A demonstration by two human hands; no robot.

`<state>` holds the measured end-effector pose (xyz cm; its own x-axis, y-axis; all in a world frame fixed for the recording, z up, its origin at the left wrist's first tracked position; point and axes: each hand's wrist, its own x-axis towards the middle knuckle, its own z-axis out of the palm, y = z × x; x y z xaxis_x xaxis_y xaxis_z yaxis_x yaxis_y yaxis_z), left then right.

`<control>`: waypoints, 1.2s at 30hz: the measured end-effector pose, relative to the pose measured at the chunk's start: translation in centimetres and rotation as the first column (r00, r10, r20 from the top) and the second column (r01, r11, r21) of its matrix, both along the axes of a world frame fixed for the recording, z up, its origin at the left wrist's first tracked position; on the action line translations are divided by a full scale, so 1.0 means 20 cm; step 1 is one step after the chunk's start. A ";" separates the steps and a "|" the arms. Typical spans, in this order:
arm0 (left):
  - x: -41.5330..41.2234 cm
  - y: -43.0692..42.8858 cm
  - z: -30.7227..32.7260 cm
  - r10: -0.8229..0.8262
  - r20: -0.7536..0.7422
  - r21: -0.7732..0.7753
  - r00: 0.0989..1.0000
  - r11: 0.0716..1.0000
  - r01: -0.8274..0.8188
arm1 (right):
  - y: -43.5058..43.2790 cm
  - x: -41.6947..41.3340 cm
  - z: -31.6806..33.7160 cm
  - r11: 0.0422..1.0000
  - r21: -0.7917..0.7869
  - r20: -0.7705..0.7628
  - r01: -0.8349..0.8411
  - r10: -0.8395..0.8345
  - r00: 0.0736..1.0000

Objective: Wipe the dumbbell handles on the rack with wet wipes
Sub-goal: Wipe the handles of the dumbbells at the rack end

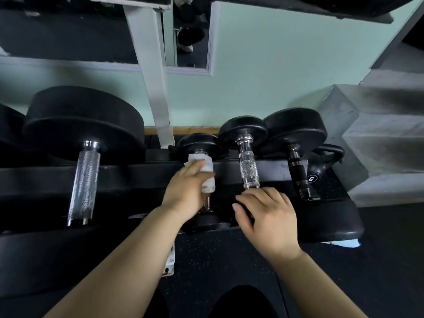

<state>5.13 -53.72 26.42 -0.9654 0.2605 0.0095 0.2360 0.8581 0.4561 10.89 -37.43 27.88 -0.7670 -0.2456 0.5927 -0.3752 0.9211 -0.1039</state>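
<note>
Left hand (183, 193): fingers curled round a white wipe (205, 173), which is wrapped about the handle of a small dumbbell (198, 143) on the rack (128, 177). A short bare stretch of that handle shows just below the wipe, beside the palm.

Right hand (268, 216): palm down, fingers spread and only slightly bent, holding nothing. It lies over the near end of the next dumbbell; its fingertips reach the lower end of the knurled handle (247, 166). Firm contact cannot be told.

Well left of the left hand: a large dumbbell (83, 187). Right of the right hand: a black-handled dumbbell (298, 175), then a kettlebell (321, 171).
</note>
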 end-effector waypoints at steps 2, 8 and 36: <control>-0.05 -0.03 0.03 -0.044 0.022 -0.121 0.999 0.992 0.046 | 0.01 -0.01 -0.03 1.000 -0.023 -0.044 0.004 -0.005 0.999; -0.08 0.01 0.01 -0.265 0.080 -0.243 0.961 0.930 0.277 | 0.01 -0.02 -0.06 1.000 -0.030 -0.167 0.000 -0.005 0.986; -0.03 0.04 0.17 -0.213 0.131 -0.242 0.968 0.940 0.240 | 0.01 -0.03 -0.07 0.998 -0.061 -0.246 -0.012 -0.004 0.969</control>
